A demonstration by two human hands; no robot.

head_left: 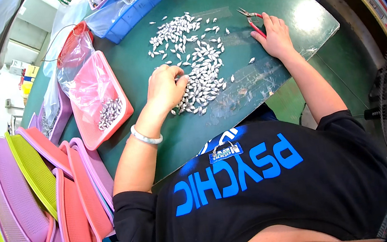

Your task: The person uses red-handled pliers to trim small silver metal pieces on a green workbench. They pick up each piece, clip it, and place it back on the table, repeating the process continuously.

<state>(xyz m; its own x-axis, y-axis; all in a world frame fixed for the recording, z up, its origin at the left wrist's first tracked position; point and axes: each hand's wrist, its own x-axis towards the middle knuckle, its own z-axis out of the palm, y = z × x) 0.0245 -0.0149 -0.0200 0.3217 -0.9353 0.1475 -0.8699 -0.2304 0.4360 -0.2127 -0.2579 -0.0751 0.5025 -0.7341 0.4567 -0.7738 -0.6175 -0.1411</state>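
Small silver teardrop-shaped metal pieces [205, 70] lie in a loose spread on the green table [157, 146]. At the left edge of this spread is my left hand [165, 88], fingers curled and thumb close to the forefinger, low among the pieces. What is between the fingertips is too small to make out. To the right, my right hand [274, 36] rests on the table with its fingers around the red-handled pliers [254, 24]. Their jaws are parted and point to the far left, apart from the metal pieces.
Left of the pile, a pink basket [120, 89] lined with clear plastic holds more silver pieces. A blue crate [144, 1] stands behind it. Stacked coloured baskets [25, 189] crowd the lower left. The table's right corner [337, 26] lies beyond my right hand.
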